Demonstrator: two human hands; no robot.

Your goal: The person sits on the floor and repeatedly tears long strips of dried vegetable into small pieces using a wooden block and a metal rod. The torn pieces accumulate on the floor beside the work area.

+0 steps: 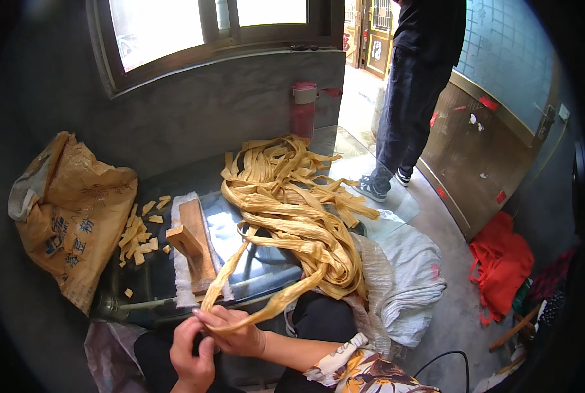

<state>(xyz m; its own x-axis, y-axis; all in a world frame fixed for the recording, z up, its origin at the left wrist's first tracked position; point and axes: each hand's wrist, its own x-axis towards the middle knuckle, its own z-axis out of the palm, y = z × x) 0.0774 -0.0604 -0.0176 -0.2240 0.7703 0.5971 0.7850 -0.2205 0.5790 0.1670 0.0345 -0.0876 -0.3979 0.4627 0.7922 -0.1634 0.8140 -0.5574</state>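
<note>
My left hand (190, 351) and my right hand (238, 333) meet low in front of me, fingertips together at a pliable tan strip (272, 307). The strip runs up from my fingers in two lengths, one passing over the right hand, to a tangled heap of long, flat, wrinkled strips (292, 216) on a glass-topped table (268, 282). My left fingers are curled at the bend, where their grip is partly hidden. Left of the heap, a wooden board (194, 221) with an upright wooden block (183, 240) rests on a white towel (182, 280).
Short cut pieces (137, 238) lie beside a printed brown sack (83, 211) at left. A pink bottle (303, 110) stands at the back. White woven sacking (410, 280) hangs at right. A person in dark trousers (405, 108) stands near the door (484, 147); red cloth (501, 265) lies beyond.
</note>
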